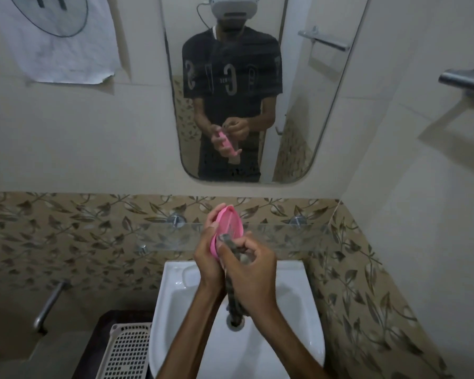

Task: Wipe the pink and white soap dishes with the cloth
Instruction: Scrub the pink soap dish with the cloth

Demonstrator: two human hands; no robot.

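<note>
My left hand (207, 255) grips the pink soap dish (229, 222) by its left rim and holds it tilted on edge above the white sink (307, 310). My right hand (253, 272) is closed around a grey patterned cloth (234, 299). The cloth's upper end presses against the dish's lower inner face, and its tail hangs down over the drain. No white soap dish shows in the view.
A glass shelf (279, 237) runs along the leaf-patterned tiles just behind the dish. A mirror (298, 110) hangs above. A white perforated basket (126, 351) stands left of the sink, with a metal bar (49, 305) on the left wall and a steel fitting (463, 79) at the right.
</note>
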